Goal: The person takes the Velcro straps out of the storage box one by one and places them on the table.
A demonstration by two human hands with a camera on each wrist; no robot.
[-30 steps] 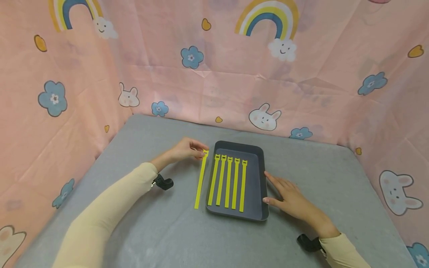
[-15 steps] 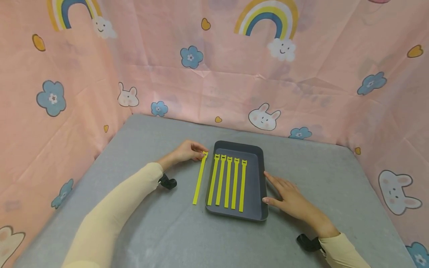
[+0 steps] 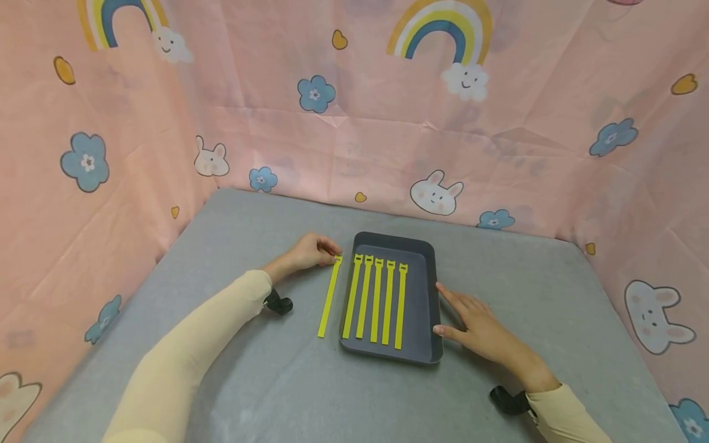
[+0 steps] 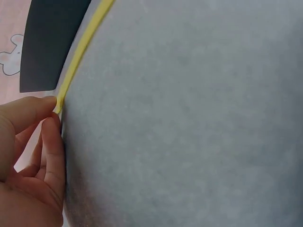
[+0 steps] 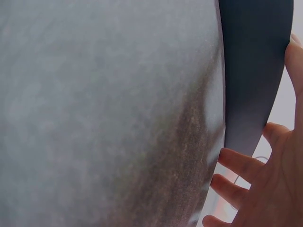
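My left hand (image 3: 308,251) pinches the slotted head of a yellow hook-and-loop cable tie (image 3: 329,301). In the left wrist view, the end of that tie lies between thumb and fingertip. The strap stretches toward me over the table, just left of a dark grey rectangular tray (image 3: 423,301). Inside the tray, several matching cable ties (image 3: 377,301) lie side by side, heads at the far end. With fingers spread, my right hand (image 3: 480,329) touches the tray's right side. The right wrist view shows its fingertips along the dark tray wall (image 5: 253,75).
A grey cloth covers the table (image 3: 266,381). Behind it and at both sides hangs a pink curtain (image 3: 354,135) printed with rainbows, flowers and rabbits. A black wrist camera mount (image 3: 279,303) sits below the left wrist, another mount (image 3: 509,402) below the right.
The left hand and the cable tie at its fingertips have shifted slightly, the tie's head coming a little nearer to me and its tail slightly left. The right hand and tray stay in place.
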